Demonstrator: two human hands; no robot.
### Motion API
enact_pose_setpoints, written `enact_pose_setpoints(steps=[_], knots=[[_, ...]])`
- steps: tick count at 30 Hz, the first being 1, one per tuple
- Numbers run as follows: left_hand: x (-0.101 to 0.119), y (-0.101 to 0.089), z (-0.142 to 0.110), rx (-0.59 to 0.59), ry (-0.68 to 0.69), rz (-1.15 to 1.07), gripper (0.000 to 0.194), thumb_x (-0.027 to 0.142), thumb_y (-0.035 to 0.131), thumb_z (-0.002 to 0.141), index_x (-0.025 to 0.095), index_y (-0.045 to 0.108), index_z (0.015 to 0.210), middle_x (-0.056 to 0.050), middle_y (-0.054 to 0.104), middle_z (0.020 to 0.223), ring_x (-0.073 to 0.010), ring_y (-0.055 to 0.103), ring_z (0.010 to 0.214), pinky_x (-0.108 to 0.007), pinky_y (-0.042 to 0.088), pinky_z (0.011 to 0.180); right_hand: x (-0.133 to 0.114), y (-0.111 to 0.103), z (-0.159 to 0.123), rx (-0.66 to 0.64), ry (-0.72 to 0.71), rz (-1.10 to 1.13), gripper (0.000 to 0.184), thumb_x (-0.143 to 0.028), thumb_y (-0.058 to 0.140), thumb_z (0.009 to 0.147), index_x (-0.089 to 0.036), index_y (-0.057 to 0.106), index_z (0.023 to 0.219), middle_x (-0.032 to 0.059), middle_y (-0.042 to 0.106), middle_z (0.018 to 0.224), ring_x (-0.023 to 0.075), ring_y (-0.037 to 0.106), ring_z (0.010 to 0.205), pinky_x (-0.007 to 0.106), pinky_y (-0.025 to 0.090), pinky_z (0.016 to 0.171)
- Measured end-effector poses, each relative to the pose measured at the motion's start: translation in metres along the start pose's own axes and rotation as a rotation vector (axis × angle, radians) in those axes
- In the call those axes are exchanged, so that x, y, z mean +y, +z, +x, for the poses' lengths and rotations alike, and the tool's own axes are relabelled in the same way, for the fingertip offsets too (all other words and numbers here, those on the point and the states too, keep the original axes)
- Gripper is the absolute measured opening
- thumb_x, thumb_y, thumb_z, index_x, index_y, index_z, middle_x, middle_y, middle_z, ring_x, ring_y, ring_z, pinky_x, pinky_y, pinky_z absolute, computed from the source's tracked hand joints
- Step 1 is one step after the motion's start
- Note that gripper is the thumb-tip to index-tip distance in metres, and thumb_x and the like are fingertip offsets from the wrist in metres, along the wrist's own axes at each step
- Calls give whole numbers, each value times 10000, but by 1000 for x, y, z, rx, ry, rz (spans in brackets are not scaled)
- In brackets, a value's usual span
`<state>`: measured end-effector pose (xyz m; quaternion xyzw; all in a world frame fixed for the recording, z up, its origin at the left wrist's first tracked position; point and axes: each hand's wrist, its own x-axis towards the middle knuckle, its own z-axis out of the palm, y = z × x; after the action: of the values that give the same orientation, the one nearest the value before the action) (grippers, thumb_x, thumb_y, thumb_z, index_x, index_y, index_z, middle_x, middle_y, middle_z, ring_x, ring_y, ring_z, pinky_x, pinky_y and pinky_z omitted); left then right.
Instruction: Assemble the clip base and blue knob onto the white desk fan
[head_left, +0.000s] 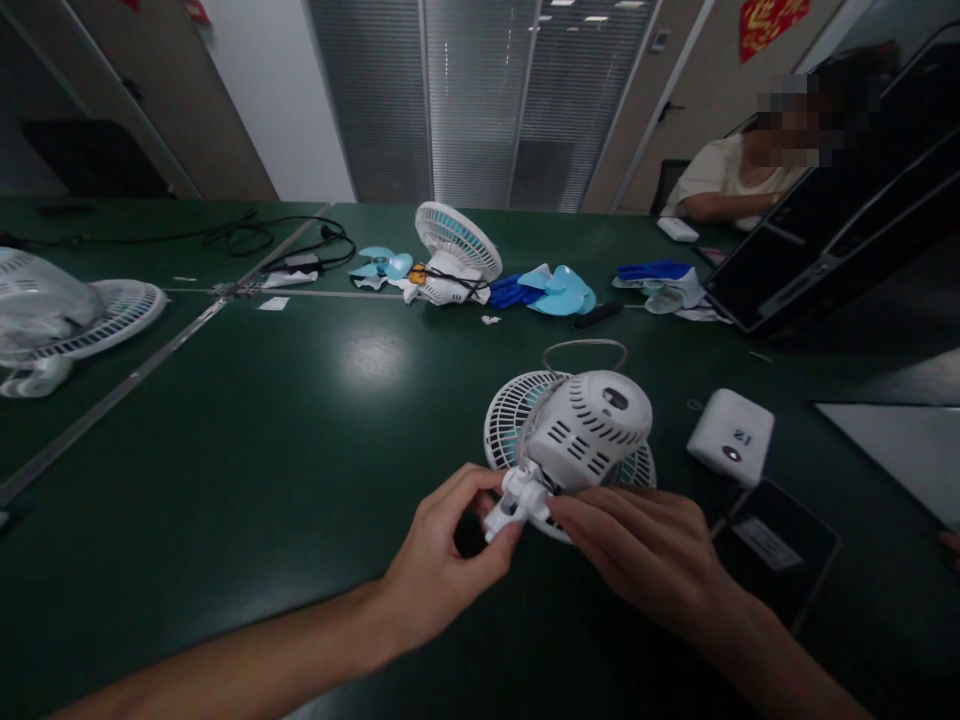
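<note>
Head view, right of centre: a white fan (592,425) lies grille-down on the green worktop (300,450), its vented motor housing facing up. The left hand (450,560) has a narrow grip, thumb and fingers pinching the white bracket (517,500) at the housing's lower left. The right hand (652,545) reaches in from the lower right, fingertips at the bracket's other side (how firmly they press, I cannot tell). A white box-shaped device (731,437) sits to the right of the fan, just above a dark tray-like item (776,550). Toward the top centre, a second fan (454,255) stands between light-blue blades (382,265) and a blue-and-white glove (514,291). Another fan (60,310) is cut off by the left edge; a person (739,180) sits at upper right.
</note>
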<state>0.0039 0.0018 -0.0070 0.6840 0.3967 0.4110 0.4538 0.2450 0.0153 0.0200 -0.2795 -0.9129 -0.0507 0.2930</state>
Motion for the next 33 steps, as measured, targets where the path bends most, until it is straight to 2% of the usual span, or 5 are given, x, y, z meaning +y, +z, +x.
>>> enact_pose_setpoints(steps=[6, 13, 22, 27, 33], knots=[[-1, 0, -2, -3, -7, 11, 237, 218, 627, 948, 191, 623, 1183, -67, 633, 1028, -186, 579, 863, -301, 477, 770, -11, 4, 6, 54, 50, -48, 88, -140, 671, 935, -168, 667, 851, -26, 638, 660, 95, 586, 538, 254, 429, 522], [-2, 0, -1, -12, -6, 1, 258, 221, 615, 963, 202, 616, 1220, -62, 623, 1040, -185, 584, 887, -295, 475, 779, 2, -4, -3, -3, -46, -18, 263, -124, 611, 947, -174, 659, 1201, -4, 715, 837, 97, 656, 654, 232, 480, 588], [-1, 0, -3, -11, 0, 13, 259, 222, 626, 956, 202, 616, 1214, -55, 621, 1032, -183, 587, 881, -299, 483, 779, -6, 3, 1, 65, 55, -51, 17, -176, 695, 925, -175, 684, 938, -17, 694, 746, 95, 626, 596, 243, 465, 563], [-1, 0, -1, -12, 5, -14, 288, 210, 616, 966, 206, 610, 1253, -52, 615, 1043, -172, 584, 872, -284, 483, 763, 0, -3, -3, -25, -71, -28, 325, -114, 603, 957, -181, 631, 1274, -1, 721, 877, 100, 659, 692, 241, 476, 587], [0, -1, 0, -17, 2, -5, 280, 190, 611, 963, 198, 614, 1244, -51, 622, 1043, -175, 585, 890, -294, 477, 790, -3, 1, 0, 49, 44, -78, 59, -157, 707, 921, -173, 675, 969, -22, 698, 784, 90, 644, 631, 245, 459, 564]])
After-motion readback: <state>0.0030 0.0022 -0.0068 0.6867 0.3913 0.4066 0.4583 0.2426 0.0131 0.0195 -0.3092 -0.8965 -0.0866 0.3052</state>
